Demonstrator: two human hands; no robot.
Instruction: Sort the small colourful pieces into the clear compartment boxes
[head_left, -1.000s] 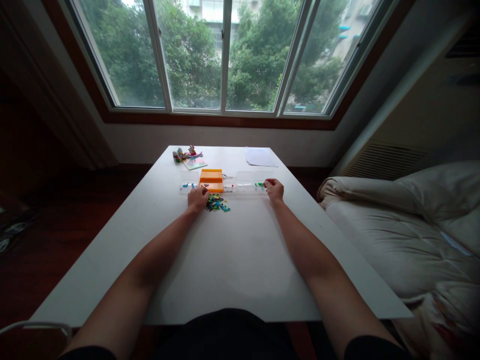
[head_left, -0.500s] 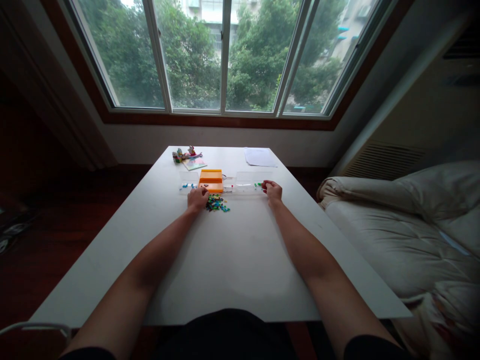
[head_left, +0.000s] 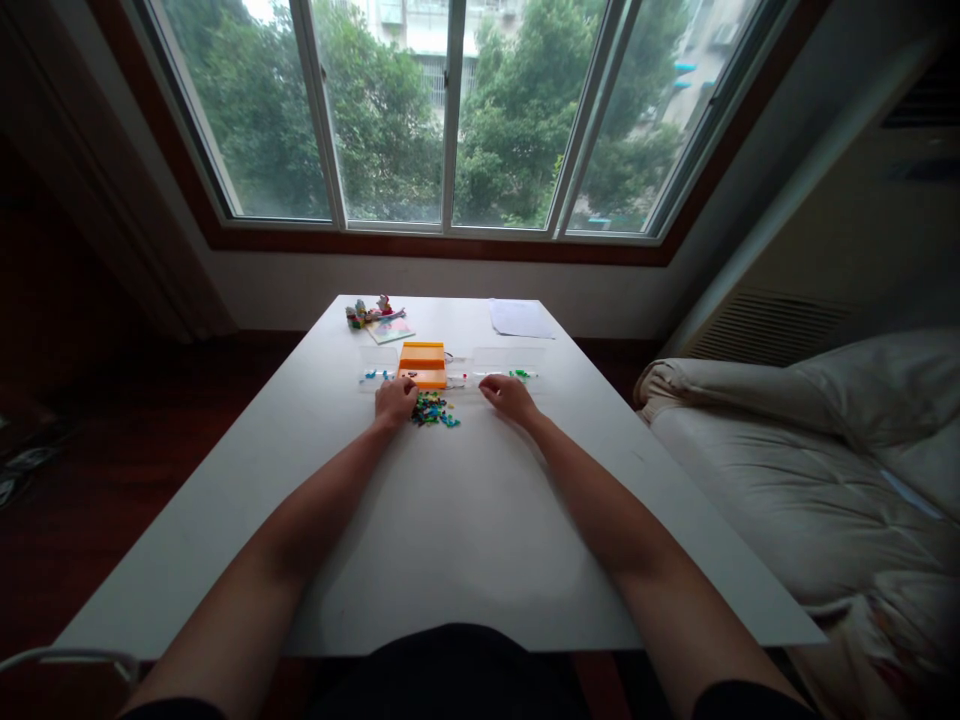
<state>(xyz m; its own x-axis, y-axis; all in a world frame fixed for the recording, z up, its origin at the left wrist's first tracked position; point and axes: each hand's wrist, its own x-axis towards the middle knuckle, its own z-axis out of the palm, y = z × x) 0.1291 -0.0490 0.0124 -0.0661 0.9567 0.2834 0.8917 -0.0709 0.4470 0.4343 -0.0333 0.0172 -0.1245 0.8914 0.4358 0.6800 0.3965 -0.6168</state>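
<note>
My left hand [head_left: 395,401] rests at the left edge of a pile of small coloured bricks [head_left: 433,410], close to the front of an open orange box [head_left: 423,366]. Its fingers are curled together, and whatever they may hold is too small to make out. Just right of the pile, my right hand [head_left: 511,399] is over the table with thumb and fingertips closed; I cannot see anything between them. Blue pieces [head_left: 373,375] lie in a clear box left of the orange one. Green pieces [head_left: 519,374] sit in a clear open box [head_left: 495,360] on the right, behind my right hand.
On the white table [head_left: 457,540], small colourful figures [head_left: 361,314] and a printed card [head_left: 391,330] lie at the back left. White paper sheets [head_left: 520,318] lie at the back right. A padded sofa [head_left: 750,450] stands to the right, and a window is beyond the table.
My right hand has moved left and slightly toward me, away from the green pieces to near the pile. More of the green pieces now shows. My left hand has barely moved.
</note>
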